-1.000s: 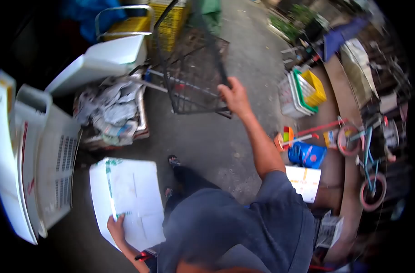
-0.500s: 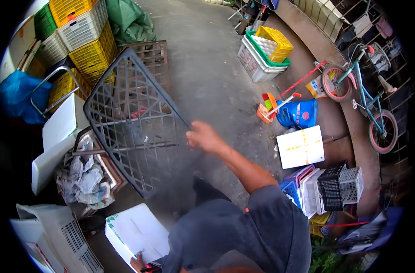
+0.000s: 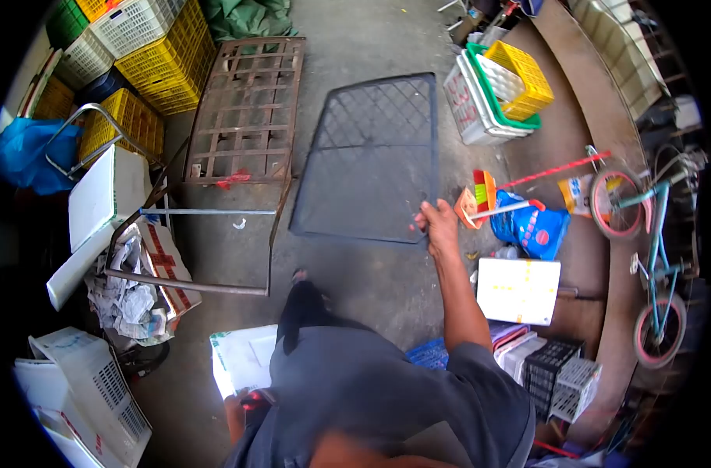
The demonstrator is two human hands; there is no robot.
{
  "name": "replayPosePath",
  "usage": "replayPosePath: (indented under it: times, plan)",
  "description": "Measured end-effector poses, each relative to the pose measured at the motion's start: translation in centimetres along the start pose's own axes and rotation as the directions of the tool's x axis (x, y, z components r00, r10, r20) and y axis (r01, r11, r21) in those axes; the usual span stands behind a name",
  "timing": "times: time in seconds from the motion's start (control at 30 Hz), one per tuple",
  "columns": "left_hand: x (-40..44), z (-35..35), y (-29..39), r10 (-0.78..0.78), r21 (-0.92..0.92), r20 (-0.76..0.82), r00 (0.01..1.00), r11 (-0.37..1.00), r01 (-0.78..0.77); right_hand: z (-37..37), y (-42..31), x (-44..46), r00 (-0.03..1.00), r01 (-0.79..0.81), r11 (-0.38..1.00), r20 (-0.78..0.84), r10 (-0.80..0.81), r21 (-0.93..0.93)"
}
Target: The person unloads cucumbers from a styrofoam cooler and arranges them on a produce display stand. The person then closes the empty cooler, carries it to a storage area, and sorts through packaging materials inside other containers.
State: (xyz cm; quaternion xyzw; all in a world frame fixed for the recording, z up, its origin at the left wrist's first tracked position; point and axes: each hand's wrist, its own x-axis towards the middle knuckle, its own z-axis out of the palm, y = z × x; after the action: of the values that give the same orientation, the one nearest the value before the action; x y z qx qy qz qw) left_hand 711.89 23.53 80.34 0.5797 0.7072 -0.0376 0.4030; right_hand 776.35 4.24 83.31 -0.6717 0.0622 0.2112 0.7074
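The fingers of my right hand (image 3: 439, 224) are closed on the right edge of a black grid panel (image 3: 371, 156), near its lower corner. The panel is stretched out over the grey ground in front of me; whether it touches the ground I cannot tell. Low at my left side, my left hand (image 3: 235, 407) grips the edge of a white foam box (image 3: 242, 359), its fingers mostly hidden. To the left of the panel are a rusty metal grate (image 3: 246, 109) and a metal frame (image 3: 187, 282) with long bars.
Yellow and white crates (image 3: 156, 58) are stacked at upper left, above crumpled paper (image 3: 133, 292) and white plastic baskets (image 3: 98, 390). Along the right stand nested tubs (image 3: 468, 101), a dustpan (image 3: 480, 195), a blue bag (image 3: 539, 230), a closed foam box (image 3: 519, 290) and a bicycle (image 3: 658, 242).
The black panel has swung from the left over to the right and forward, uncovering the rusty grate and metal frame. My right hand has moved right with it. The white foam box stays at my left side.
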Motion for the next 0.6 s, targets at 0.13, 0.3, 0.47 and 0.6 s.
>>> replayPosePath:
  times: [0.13,0.3,0.47,0.6]
  plan:
    - [-0.4,4.8,5.0,-0.041,-0.005,0.016,0.999,0.999,0.041,-1.7,-2.3,6.8,0.998,-0.005,0.999,-0.068,0.001,-0.048]
    - [1.0,11.7,13.8,-0.077,-0.004,0.046,0.996,0.997,0.077,-3.0,-6.2,16.4,0.992,-0.058,0.983,-0.122,0.037,-0.177]
    - [3.2,17.7,25.0,-0.037,-0.011,0.099,0.994,0.999,0.039,-5.1,-8.4,25.4,0.992,-0.063,0.959,-0.123,0.03,-0.275]
    - [5.4,21.1,34.5,0.011,-0.002,0.119,0.993,1.0,-0.011,-5.5,-9.9,32.2,0.986,-0.113,0.946,-0.149,0.07,-0.303]
